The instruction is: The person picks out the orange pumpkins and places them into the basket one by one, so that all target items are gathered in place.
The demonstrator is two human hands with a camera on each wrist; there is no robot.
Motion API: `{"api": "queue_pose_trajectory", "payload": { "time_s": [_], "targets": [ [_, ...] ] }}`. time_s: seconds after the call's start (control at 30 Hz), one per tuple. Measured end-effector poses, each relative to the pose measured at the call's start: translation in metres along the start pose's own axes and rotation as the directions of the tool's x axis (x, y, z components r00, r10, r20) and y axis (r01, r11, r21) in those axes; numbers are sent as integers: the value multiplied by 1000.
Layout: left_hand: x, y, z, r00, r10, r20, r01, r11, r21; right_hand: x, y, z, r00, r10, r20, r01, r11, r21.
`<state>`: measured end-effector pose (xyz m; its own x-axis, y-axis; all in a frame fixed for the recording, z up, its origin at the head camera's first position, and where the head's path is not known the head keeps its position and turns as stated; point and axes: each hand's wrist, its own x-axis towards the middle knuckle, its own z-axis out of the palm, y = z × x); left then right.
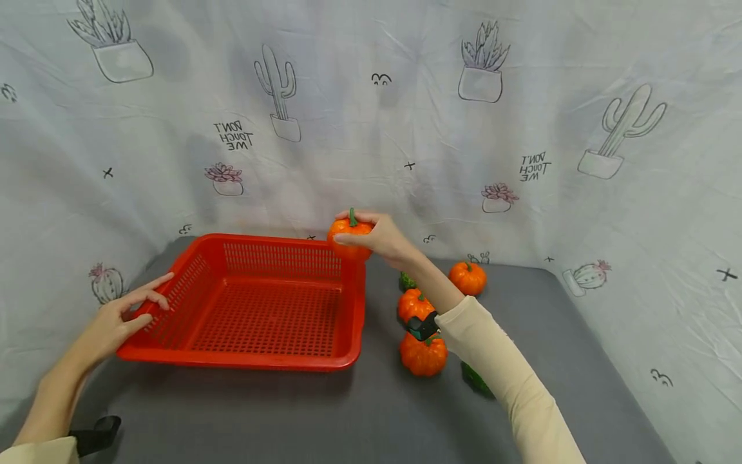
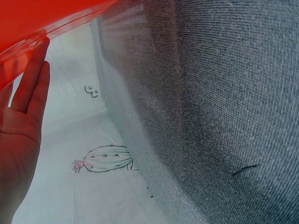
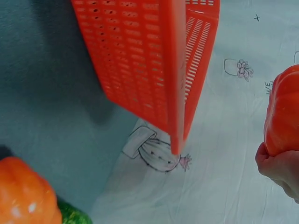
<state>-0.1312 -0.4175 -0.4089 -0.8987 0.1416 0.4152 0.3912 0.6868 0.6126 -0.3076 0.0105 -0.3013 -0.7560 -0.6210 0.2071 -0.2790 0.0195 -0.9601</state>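
Above the far right corner of the red basket (image 1: 243, 359), in the head view, an orange pumpkin (image 1: 351, 252) is held by the right hand (image 1: 384, 240), pinched between thumb and fingers. The basket's left rim is touched by the left hand (image 1: 120, 314), whose fingers are spread. An early stage is suggested: one pumpkin is held off the gray table (image 1: 232, 419), while only bare mesh can be made out on the basket's floor, so nothing seems to have been put in. Left on the table are a far pumpkin (image 1: 467, 278), a middle pumpkin (image 1: 413, 305) and a near pumpkin (image 1: 425, 356), along with a rear green item (image 1: 408, 281) and a front green item (image 1: 476, 380). Both green items are partly hidden, the front one by the sleeve (image 1: 493, 354); the table is backed by a patterned cloth (image 1: 359, 129).

From the left wrist, straight fingers are seen laid against the basket's outside; the thumb is not clearly shown.

From the right wrist, the held pumpkin is cut off by the picture's edge and is seen apart from the basket. The raised basket wall is judged the main obstacle between the vegetables on the table and the mesh floor.
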Motion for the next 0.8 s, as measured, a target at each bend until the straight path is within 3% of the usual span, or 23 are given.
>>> {"api": "queue_pose_trajectory", "payload": {
  "time_s": [0.4, 0.67, 0.8],
  "targets": [
    [-1, -1, 1, 1000, -21, -8, 21, 1000, 4, 36, 5, 33, 1000, -4, 25, 3, 999, 49],
    [-1, 2, 3, 999, -29, -32, 29, 1000, -4, 60, 17, 60, 995, 1, 100, -10, 996, 94],
    [-1, 1, 4, 998, -29, -47, 28, 999, -25, 70, 17, 72, 997, 21, 80, -28, 996, 86]
  ]
}}
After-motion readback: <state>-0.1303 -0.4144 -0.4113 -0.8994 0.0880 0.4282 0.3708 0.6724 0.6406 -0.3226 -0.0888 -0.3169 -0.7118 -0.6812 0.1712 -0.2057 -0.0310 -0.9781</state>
